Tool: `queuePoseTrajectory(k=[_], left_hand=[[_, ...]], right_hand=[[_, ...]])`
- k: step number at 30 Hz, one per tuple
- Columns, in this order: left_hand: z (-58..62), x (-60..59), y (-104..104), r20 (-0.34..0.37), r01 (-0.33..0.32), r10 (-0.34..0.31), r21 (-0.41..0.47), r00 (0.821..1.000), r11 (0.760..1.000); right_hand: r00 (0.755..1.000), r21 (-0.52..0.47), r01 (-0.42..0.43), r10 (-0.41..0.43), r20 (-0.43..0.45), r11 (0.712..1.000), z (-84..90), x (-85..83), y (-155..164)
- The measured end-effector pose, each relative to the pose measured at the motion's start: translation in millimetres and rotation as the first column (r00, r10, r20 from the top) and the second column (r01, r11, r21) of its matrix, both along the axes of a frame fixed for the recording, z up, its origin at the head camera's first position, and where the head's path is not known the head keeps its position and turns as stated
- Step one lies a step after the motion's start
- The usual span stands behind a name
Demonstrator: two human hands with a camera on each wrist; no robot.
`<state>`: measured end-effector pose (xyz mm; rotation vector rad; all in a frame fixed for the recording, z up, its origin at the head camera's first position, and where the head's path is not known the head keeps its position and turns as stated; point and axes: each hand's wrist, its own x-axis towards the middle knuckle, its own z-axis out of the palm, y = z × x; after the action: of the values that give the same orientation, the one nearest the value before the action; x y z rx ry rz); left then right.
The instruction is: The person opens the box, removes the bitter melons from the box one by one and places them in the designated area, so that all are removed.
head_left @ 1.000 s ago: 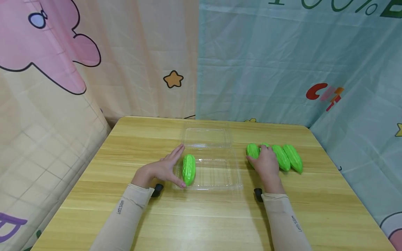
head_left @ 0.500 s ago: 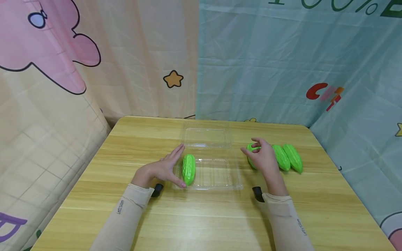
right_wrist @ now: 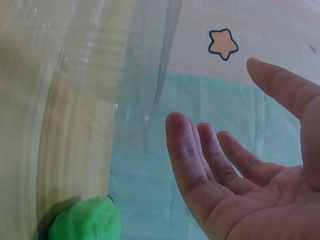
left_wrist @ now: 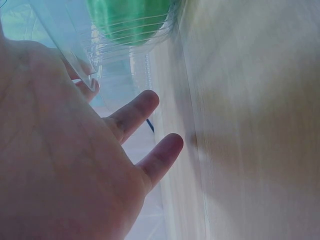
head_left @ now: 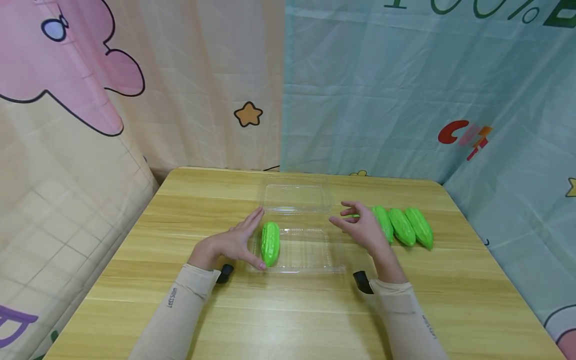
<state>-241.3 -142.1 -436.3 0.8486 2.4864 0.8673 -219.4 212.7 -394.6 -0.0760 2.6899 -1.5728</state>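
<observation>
A clear plastic clamshell box (head_left: 335, 255) lies open mid-table, its lid (head_left: 294, 197) folded back. One green ridged gourd (head_left: 270, 243) lies inside along the box's left wall, and also shows through the plastic (left_wrist: 130, 20). My left hand (head_left: 234, 242) rests flat against the box's left side, fingers straight (left_wrist: 150, 105). My right hand (head_left: 362, 230) hovers between the box and a row of green gourds (head_left: 402, 226), fingers spread and palm empty (right_wrist: 240, 180). A bit of green (head_left: 355, 216) shows between its fingers; one gourd end (right_wrist: 85, 220) lies on the table below it.
The wooden table (head_left: 288, 320) is bounded by printed curtains (head_left: 360, 100) at the back and on both sides. Three gourds lie side by side right of the hand, the outermost (head_left: 419, 227) nearest the right edge.
My right hand has lifted off the gourds and moved left toward the box, its fingers spreading. The left hand and the gourd in the box have not moved.
</observation>
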Motion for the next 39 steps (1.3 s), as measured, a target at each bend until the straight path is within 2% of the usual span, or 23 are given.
queuePoseTrajectory(k=[3, 6, 22, 31, 39], left_hand=[[0.0, 0.1, 0, -0.001, 0.001, -0.001, -0.002, 1.000, 1.000], [0.1, 0.1, 0, -0.004, 0.002, -0.002, -0.003, 1.000, 1.000], [0.1, 1.0, 1, -0.023, 0.013, -0.013, -0.011, 1.000, 1.000], [-0.1, 1.5, 0, -0.027, 0.010, -0.010, -0.018, 1.000, 1.000], [0.7, 1.6, 2, -0.028, 0.002, -0.002, -0.026, 1.000, 1.000]], right_hand=[[0.999, -0.068, -0.040, 0.040, 0.004, 0.997, -2.0, 0.6, -5], [0.998, -0.095, -0.059, 0.061, 0.009, 0.994, -3.7, 1.0, -10], [0.994, -0.015, -0.103, 0.103, 0.023, 0.995, -14.3, 0.5, -31], [0.987, -0.022, -0.156, 0.157, 0.039, 0.988, -23.3, 3.6, -53], [0.969, 0.001, -0.236, 0.236, 0.074, 0.972, -30.7, 10.9, -78]])
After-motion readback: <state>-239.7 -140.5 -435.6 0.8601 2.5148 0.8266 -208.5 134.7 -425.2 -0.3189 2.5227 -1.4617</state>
